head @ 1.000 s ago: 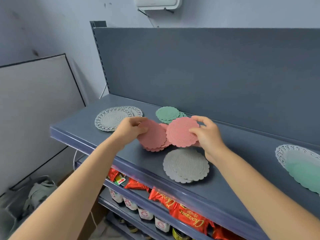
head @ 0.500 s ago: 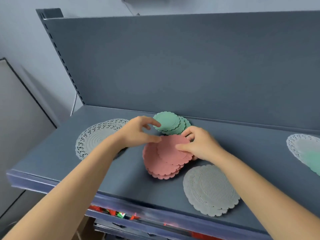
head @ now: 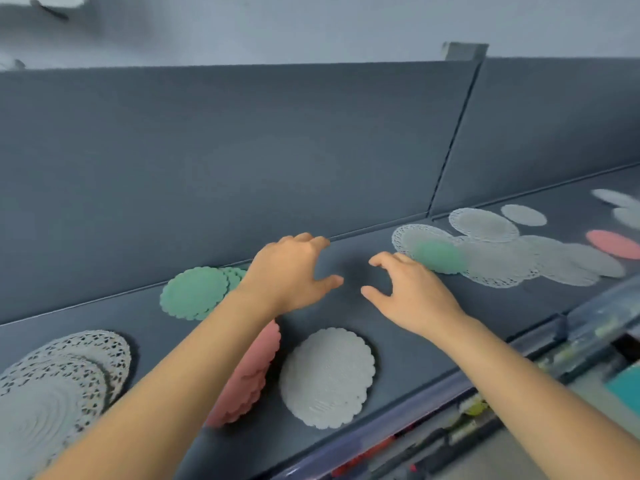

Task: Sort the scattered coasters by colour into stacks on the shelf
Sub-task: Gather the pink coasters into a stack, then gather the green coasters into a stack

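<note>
Grey shelf [head: 398, 344], mid-sort, hands empty.
L hand [head: 291, 275] & R hand [head: 412, 292] hover, fingers loosely spread; next prob. pinch green coaster [head: 438, 256], 2 o'clock, for green stack [head: 194, 296], 9.

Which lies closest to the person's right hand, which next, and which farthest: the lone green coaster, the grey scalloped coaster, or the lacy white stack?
1. lone green coaster, just beyond the right hand fingertips.
2. grey scalloped coaster, front, to its left.
3. lacy white stack, far left.
</note>
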`<state>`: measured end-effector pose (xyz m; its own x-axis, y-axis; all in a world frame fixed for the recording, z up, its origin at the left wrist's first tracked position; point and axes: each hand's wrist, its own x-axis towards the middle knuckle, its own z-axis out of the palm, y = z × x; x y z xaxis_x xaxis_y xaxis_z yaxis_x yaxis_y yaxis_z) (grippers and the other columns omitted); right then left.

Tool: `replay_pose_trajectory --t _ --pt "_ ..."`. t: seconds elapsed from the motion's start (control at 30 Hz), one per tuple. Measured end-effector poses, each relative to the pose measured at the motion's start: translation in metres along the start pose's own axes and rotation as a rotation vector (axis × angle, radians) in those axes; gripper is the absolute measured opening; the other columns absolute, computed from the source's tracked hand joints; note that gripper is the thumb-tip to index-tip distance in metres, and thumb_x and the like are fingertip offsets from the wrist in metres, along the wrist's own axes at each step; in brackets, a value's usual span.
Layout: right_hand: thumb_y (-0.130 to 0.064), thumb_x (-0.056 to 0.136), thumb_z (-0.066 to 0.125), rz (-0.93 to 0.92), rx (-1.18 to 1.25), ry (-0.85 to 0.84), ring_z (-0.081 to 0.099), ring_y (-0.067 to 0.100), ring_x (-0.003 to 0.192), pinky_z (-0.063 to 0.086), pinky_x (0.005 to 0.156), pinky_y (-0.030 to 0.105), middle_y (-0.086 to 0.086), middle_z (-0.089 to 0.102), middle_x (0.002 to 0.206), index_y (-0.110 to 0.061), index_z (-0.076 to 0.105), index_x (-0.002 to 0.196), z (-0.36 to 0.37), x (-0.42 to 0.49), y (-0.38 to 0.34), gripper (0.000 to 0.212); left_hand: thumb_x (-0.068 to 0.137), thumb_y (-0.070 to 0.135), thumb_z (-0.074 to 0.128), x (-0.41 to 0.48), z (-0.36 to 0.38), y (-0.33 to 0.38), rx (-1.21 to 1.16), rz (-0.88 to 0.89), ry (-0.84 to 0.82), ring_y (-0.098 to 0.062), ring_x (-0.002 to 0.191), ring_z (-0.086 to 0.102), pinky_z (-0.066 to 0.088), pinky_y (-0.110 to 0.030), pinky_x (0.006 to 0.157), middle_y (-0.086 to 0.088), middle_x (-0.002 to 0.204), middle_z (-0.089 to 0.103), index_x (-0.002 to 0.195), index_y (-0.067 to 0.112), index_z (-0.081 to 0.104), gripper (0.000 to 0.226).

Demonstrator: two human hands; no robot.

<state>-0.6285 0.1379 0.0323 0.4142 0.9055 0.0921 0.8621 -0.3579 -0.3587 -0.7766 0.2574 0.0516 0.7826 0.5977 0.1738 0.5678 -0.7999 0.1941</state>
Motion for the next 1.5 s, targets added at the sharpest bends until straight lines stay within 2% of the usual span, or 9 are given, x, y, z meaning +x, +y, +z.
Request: replay_pose_trajectory --t 0.3,0.57,0.8,0.9,1.0,1.13,1.27,1.37,1.5 --pt "-0.043 0.089 0.055 0.122 -0.071 -0.046 0.051 0.018 0.121 0.046 0.092 0.035 -0.004 0.048 0.136 -0.025 0.044 0.132 -0.040 0.010 0.149 0.048 0.092 0.040 0.053 0.117 0.083 0.120 -0.119 0.036 -0.216 -0.024 0.120 0.049 0.044 -0.038 0.097 -0.004 0.133 0.052 0.132 0.016 0.047 0.048" --pt "-0.040 0.090 0.053 -0.049 -0.095 -0.218 0.043 0.019 0.127 0.043 0.093 0.035 -0.004 0.046 0.139 -0.024 0.041 0.136 -0.063 0.054 0.259 0.050 0.070 0.039 0.079 0.195 0.115 0.168 -0.149 -0.259 -0.333 -0.024 0.121 0.047 0.042 -0.032 0.097 -0.006 0.135 0.048 0.137 0.014 0.040 0.082" --pt "-0.034 0.092 0.053 -0.125 0.042 -0.131 0.049 0.017 0.119 0.043 0.094 0.032 -0.004 0.055 0.129 -0.021 0.052 0.127 -0.068 0.072 0.296 0.037 0.058 0.033 0.088 0.218 0.108 0.175 -0.234 -0.379 -0.375 -0.016 0.068 0.047 0.038 -0.025 0.054 0.004 0.079 0.050 0.093 0.019 0.052 0.053" --pt "-0.025 0.096 0.045 0.105 -0.074 0.072 0.050 0.025 0.113 0.044 0.087 0.035 0.005 0.057 0.122 -0.013 0.055 0.121 -0.077 0.081 0.325 0.030 0.063 0.032 0.086 0.231 0.097 0.182 -0.392 -0.272 -0.395 -0.014 0.059 0.039 0.029 -0.025 0.053 0.003 0.068 0.046 0.078 0.015 0.061 0.034" --pt "-0.030 0.095 0.047 0.293 -0.168 0.036 0.050 0.032 0.108 0.044 0.085 0.036 0.013 0.060 0.110 -0.006 0.062 0.103 -0.089 0.092 0.356 0.029 0.061 0.028 0.088 0.242 0.088 0.201 -0.592 -0.193 -0.334 -0.006 0.054 0.042 0.030 -0.022 0.055 0.012 0.056 0.049 0.069 0.016 0.065 0.027" --pt "-0.031 0.088 0.059 0.341 0.130 -0.059 0.051 0.019 0.060 0.041 0.058 0.028 -0.001 0.049 0.054 -0.007 0.052 0.059 -0.092 0.105 0.373 0.039 0.065 0.016 0.085 0.257 0.102 0.232 -0.882 -0.217 -0.308 -0.001 0.050 0.043 0.030 -0.021 0.055 0.012 0.049 0.049 0.060 0.015 0.055 0.030" --pt "-0.016 0.083 0.068 0.452 0.559 -0.148 0.063 0.023 0.100 0.048 0.087 0.034 0.005 0.069 0.104 -0.003 0.067 0.102 -0.091 0.118 0.385 0.023 0.061 0.015 0.081 0.269 0.124 0.244 -1.187 -0.463 -0.274 -0.010 0.063 0.057 0.042 -0.024 0.061 0.004 0.061 0.058 0.057 0.018 0.048 0.034" --pt "-0.007 0.087 0.065 0.456 1.194 -0.271 0.067 0.022 0.088 0.057 0.069 0.028 0.013 0.069 0.102 0.000 0.060 0.106 -0.088 0.123 0.386 0.021 0.057 0.023 0.080 0.269 0.135 0.252 -1.293 -0.687 -0.158 -0.022 0.076 0.063 0.050 -0.026 0.065 -0.003 0.077 0.066 0.060 0.019 0.050 0.031" --pt "-0.006 0.093 0.055 0.377 1.199 -0.047 0.067 0.024 0.091 0.058 0.063 0.030 0.012 0.069 0.102 -0.006 0.063 0.111 -0.087 0.133 0.406 0.019 0.060 0.032 0.078 0.263 0.134 0.262 -1.377 -0.848 -0.021 -0.025 0.086 0.066 0.052 -0.030 0.067 -0.008 0.096 0.070 0.089 0.015 0.067 0.036"
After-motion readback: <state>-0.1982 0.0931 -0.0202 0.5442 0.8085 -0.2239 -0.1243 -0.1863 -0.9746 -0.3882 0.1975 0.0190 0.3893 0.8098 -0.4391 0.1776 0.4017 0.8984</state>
